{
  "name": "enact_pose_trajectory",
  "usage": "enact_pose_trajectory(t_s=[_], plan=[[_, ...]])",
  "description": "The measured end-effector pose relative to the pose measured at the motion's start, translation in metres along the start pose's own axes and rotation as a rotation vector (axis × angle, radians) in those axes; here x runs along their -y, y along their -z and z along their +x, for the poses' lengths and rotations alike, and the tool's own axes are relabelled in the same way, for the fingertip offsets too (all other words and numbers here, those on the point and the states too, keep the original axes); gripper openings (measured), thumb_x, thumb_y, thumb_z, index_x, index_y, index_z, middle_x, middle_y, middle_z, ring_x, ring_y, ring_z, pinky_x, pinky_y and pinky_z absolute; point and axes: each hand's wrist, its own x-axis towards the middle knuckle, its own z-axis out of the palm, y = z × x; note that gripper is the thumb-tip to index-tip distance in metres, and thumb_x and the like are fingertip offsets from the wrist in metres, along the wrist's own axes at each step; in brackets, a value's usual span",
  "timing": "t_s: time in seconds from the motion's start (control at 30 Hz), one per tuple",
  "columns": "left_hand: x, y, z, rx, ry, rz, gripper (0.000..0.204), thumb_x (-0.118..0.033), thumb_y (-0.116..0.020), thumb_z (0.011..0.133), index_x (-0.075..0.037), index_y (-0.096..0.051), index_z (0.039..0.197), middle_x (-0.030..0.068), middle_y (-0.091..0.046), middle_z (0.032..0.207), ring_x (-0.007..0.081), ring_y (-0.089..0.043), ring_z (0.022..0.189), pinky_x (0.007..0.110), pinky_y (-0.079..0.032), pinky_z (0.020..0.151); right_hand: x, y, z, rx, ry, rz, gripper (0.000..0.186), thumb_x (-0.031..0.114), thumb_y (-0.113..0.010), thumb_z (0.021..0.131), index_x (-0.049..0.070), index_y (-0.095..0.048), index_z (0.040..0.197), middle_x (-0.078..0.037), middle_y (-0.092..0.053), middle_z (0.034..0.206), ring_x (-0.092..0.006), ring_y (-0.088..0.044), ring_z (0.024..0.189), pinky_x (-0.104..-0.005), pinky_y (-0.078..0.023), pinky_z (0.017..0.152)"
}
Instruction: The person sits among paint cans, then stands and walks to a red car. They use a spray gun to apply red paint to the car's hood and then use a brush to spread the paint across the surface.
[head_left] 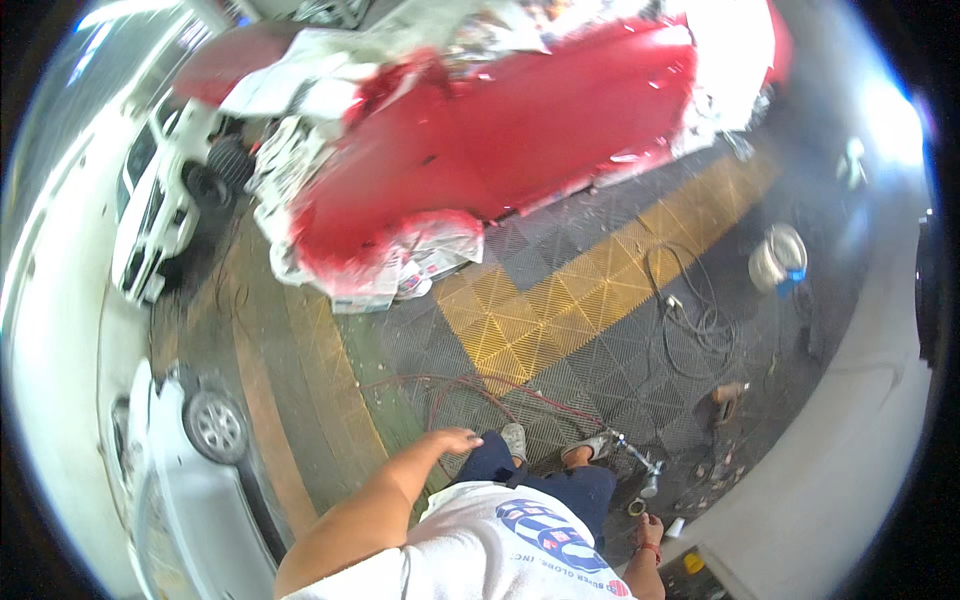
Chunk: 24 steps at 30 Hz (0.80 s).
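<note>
My left hand [458, 439] hangs empty beside my dark shorts, fingers loosely apart. My right hand [648, 532], with a red band at the wrist, is low on my right with loose fingers and nothing visible in it. A yellowish ring like a tape roll [636, 507] lies close by it. A metal air fitting or spray tool [650, 478] on a red hose [530, 392] is near my right foot; I cannot tell what supports it. Ahead stands a car with red-painted panels [520, 130], wrapped round its edges with paper masking [440, 250].
White vehicles stand at the upper left [150, 230] and lower left [200, 500]. On the grey and yellow tile floor [540, 320] lie a coiled dark hose [700, 340] and a brown tool [728, 400]. A white bucket [775, 258] stands right, near a pale wall [840, 430].
</note>
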Motion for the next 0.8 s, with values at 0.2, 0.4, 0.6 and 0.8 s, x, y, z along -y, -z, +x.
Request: enact_pose_trajectory(t_s=[0.2, 0.4, 0.6, 0.8], plan=[[0.095, -0.065, -0.082, -0.309, 0.145, -0.532, 0.072, -0.064, -0.043, 0.108, -0.008, -0.057, 0.152, 0.0211, -0.057, 0.155, 0.0388, -0.052, 0.146, 0.047, -0.041, 0.12, 0.203, -0.01, 0.005, 0.143, 0.222, -0.135, 0.045, 0.03, -0.071, 0.102, -0.006, -0.066, 0.128, -0.016, -0.075, 0.105, -0.0239, -0.072, 0.08, -0.0357, -0.056, 0.066], [0.086, -0.21, -0.1, -0.501, 0.487, -0.975, 0.08, -0.063, -0.042, 0.109, 0.006, -0.059, 0.145, 0.0248, -0.06, 0.15, 0.0409, -0.054, 0.144, 0.048, -0.042, 0.119, 0.383, -0.017, -0.02, 0.213, 0.749, -0.707, 0.058, 0.041, -0.072, 0.095, -0.005, -0.068, 0.13, -0.025, -0.077, 0.114, -0.0409, -0.073, 0.105, -0.0473, -0.056, 0.094], [0.009, -0.319, -0.087, -0.413, 0.525, -1.006, 0.077, -0.067, -0.049, 0.102, -0.007, -0.061, 0.149, 0.0206, -0.06, 0.152, 0.0395, -0.053, 0.144, 0.047, -0.043, 0.118, 0.429, -0.027, 0.015, 0.289, 0.731, -0.477, 0.053, 0.034, -0.07, 0.095, -0.003, -0.07, 0.132, -0.022, -0.076, 0.116, -0.0392, -0.074, 0.103, -0.0466, -0.06, 0.08], [0.017, -0.365, -0.114, -0.416, 0.548, -1.037, 0.071, -0.063, -0.053, 0.101, -0.009, -0.064, 0.146, 0.0205, -0.061, 0.15, 0.0385, -0.056, 0.142, 0.047, -0.044, 0.118, 0.332, -0.02, 0.084, 0.344, 1.106, -1.327, 0.034, 0.024, -0.071, 0.093, 0.006, -0.074, 0.122, -0.019, -0.076, 0.122, -0.0366, -0.074, 0.109, -0.0483, -0.061, 0.091]])
